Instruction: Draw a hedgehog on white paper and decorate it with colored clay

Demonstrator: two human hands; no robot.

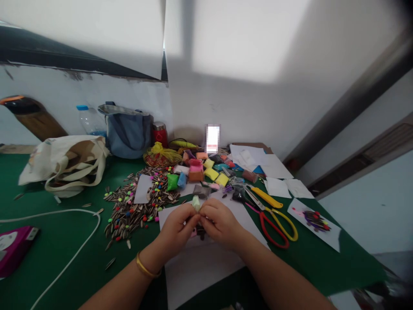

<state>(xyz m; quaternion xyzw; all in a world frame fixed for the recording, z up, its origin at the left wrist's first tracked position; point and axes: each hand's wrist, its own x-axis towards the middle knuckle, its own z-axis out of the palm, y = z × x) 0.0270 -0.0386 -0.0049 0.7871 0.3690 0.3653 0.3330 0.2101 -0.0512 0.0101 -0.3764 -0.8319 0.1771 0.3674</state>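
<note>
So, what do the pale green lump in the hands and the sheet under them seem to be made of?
The pale green lump: probably soft modelling clay, matte, its shape irregular. The sheet: seemingly plain white paper, matte, thin and flat.

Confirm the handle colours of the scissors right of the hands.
Scissors: one red handle, one yellow. Head view shows it.

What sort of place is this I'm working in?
Probably a craft table, at home or in a classroom: coloured clay packets, scissors and scattered sunflower seeds lie on the green table, and the left hand and right hand pinch a pale green lump.
</note>
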